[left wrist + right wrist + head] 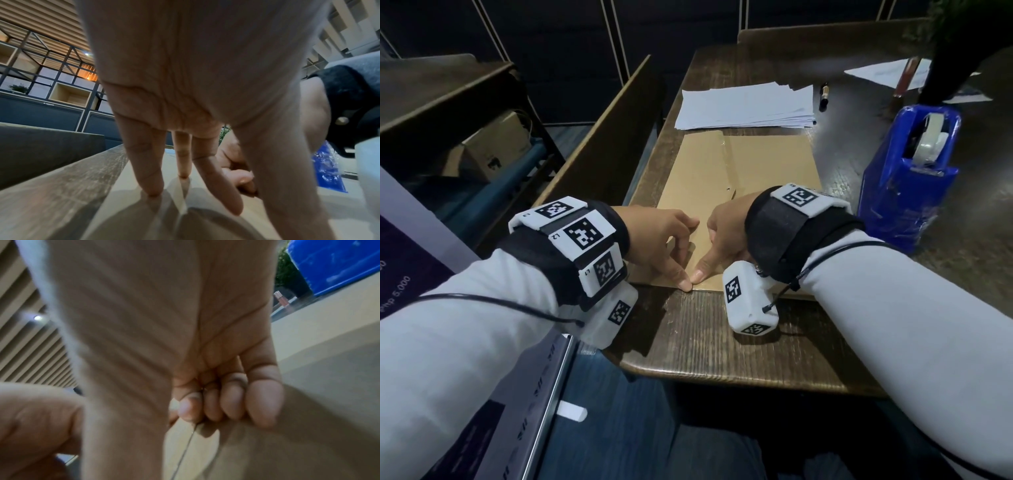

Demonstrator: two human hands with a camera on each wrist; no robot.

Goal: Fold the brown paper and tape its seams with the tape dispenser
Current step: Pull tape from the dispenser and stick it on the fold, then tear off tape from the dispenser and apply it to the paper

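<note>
The folded brown paper (756, 164) lies flat on the dark wooden desk (722, 342), a seam running down its middle. Both hands are at its near edge. My left hand (678, 260) has straight fingers (152, 178) standing on the paper (209, 199) and its thumb pressed on the edge. My right hand (710, 257) has its fingers (232, 402) curled into the palm, holding nothing. Its thumb presses the edge so that the two thumb tips touch. The blue tape dispenser (907, 178) with a clear roll stands at the right, beside the paper; it also shows as blue dispenser (333, 264).
A stack of white sheets (746, 106) lies just beyond the brown paper, with a dark pen (824, 96) to its right. More white paper (887, 73) is at the far right. A wooden partition (599, 137) borders the desk's left side.
</note>
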